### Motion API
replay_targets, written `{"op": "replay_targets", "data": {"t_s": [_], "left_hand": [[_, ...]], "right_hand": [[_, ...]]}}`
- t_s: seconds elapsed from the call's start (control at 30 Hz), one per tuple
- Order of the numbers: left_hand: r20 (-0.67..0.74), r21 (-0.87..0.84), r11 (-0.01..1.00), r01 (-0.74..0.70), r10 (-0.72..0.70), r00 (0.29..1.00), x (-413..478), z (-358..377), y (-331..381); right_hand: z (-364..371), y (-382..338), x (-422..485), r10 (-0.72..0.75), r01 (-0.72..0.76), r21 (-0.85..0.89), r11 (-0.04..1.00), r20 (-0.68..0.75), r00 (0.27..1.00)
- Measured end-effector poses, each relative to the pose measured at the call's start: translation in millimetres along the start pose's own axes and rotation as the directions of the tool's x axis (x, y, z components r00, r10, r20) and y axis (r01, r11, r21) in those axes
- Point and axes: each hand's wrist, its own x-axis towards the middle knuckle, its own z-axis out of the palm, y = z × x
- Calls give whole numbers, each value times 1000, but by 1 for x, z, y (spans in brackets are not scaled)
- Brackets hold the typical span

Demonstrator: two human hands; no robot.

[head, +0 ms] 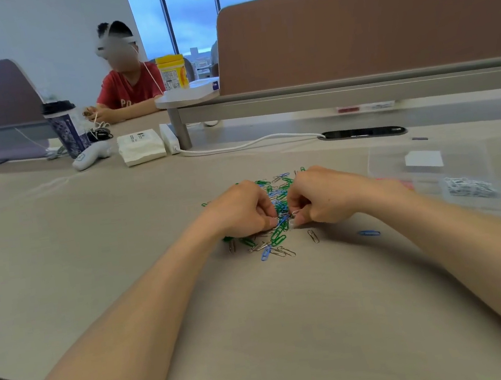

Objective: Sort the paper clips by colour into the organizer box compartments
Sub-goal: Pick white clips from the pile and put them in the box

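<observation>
While both hands meet over the pile of paper clips (pixel 276 193) in the middle of the tabletop (pixel 292 312), the left hand (pixel 242 210) and the right hand (pixel 317 196) have their fingers curled. Each one pinches one end of a small tangle of clips (pixel 283 219), silver and blue, at the near edge of the pile. The pile mixes green, blue and silver clips. A few lie loose in front of it: a silver clip (pixel 313 235) and, further to the right, a single blue clip (pixel 368 233). The clear organizer box (pixel 470 159) stands to the right, apart from the pile. It is blurred, but some silver clips (pixel 468 188) lie in one compartment, something pink (pixel 402 183) lies in another, and a white card (pixel 423 160) lies at the far side.
</observation>
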Motion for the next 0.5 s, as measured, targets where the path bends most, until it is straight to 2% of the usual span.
{"op": "replay_targets", "data": {"t_s": [0.27,0.5], "left_hand": [[1,113,993,32,-32,999,-3,4,15],[8,171,984,52,-54,998,-4,4,14]], "right_hand": [[0,4,1,12,2,112,994,-121,993],[6,1,1,-32,36,57,998,-64,997]]}}
